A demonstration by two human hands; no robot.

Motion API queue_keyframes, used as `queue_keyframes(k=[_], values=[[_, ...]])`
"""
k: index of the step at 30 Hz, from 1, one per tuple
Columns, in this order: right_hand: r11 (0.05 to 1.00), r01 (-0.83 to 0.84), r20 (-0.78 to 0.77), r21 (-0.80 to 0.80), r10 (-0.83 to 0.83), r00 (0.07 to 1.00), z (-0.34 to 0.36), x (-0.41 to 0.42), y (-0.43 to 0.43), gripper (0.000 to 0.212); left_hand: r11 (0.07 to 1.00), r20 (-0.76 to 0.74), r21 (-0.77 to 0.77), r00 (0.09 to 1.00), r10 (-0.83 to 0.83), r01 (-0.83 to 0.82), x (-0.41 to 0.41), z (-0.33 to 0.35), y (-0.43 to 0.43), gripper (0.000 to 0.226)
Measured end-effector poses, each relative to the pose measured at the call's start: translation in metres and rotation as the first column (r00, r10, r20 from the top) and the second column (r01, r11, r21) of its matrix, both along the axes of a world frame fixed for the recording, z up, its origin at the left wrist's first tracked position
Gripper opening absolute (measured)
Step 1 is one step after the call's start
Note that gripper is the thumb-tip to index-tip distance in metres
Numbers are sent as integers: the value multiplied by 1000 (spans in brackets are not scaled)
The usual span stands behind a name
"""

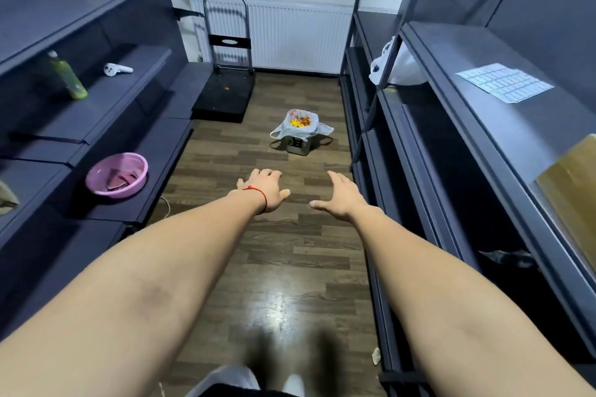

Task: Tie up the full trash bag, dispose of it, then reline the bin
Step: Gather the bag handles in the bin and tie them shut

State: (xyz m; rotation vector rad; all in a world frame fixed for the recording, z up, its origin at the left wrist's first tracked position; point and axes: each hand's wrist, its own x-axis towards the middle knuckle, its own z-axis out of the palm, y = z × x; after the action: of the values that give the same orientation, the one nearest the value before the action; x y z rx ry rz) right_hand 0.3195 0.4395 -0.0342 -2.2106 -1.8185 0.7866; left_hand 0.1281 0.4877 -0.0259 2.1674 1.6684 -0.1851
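A small bin (298,145) stands on the wooden floor ahead, lined with a white trash bag (301,129) whose handles hang over the rim. Orange and yellow scraps fill the bag to the top. Both my arms reach forward over the floor. My left hand (266,190), with a red string at the wrist, and my right hand (340,196) are well short of the bin, fingers spread, holding nothing. A white plastic bag (400,69) lies on a right-hand shelf.
Dark shelving lines both sides of the narrow aisle. On the left shelves sit a pink basin (116,175), a green bottle (69,77) and a white handheld device (117,69). A folding hand trolley (227,87) stands at the far end before a white radiator (296,35).
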Motion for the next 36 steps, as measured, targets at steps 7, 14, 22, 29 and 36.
queue_keyframes(k=[7, 14, 22, 29, 36], values=[[999, 16, 4, -52, -16, 1000, -12, 21, 56, 99, 1000, 7, -22, 1000, 0, 0, 20, -5, 61, 59], [996, 43, 25, -79, -41, 999, -19, 26, 139, 99, 999, 24, -37, 999, -27, 28, 30, -21, 149, 59], [996, 48, 60, -72, -44, 997, -9, 8, 245, 90, 997, 37, -47, 998, -60, 62, 17, -22, 256, 59], [997, 48, 81, -63, -43, 996, -9, 8, 312, 87, 996, 32, -43, 997, -76, 77, 15, -19, 326, 55], [995, 42, 105, -93, -32, 994, -20, 33, 373, 85, 994, 43, -64, 995, -90, 93, 40, -32, 390, 54]])
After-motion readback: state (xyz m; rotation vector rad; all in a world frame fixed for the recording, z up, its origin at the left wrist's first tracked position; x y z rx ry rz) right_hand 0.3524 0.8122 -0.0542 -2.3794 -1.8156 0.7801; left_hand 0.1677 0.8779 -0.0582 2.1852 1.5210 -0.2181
